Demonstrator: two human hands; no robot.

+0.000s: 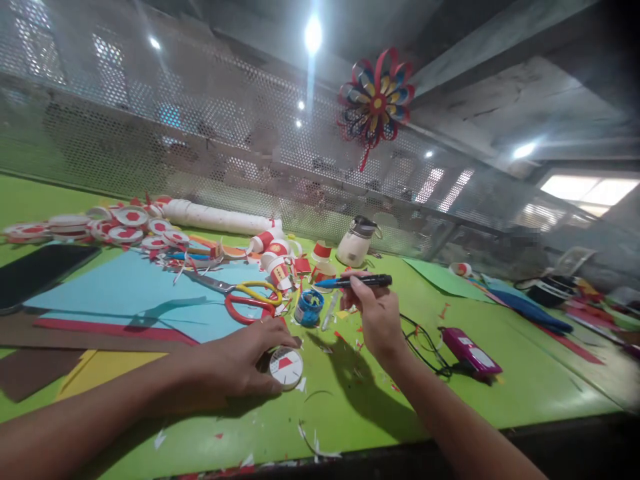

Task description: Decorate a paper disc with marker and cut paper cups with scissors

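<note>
My left hand (245, 360) rests on the green table (500, 393) with its fingers curled round a small white paper disc (286, 367) that bears a red shape. My right hand (377, 317) is raised above the table and grips a black marker with a blue cap (353, 282), held level and pointing left. Red-and-yellow scissors (247, 300) lie just beyond my left hand. A small blue pot (309, 308) stands between the scissors and my right hand.
Blue, red, brown and yellow paper sheets (125, 293) cover the left side. Several red-and-white discs (125, 223) and a white tube (220, 219) lie behind. A phone (35, 273), white jar (356, 245), pink device (470, 353) and paper scraps surround. A paper pinwheel (376, 100) hangs on the mesh wall.
</note>
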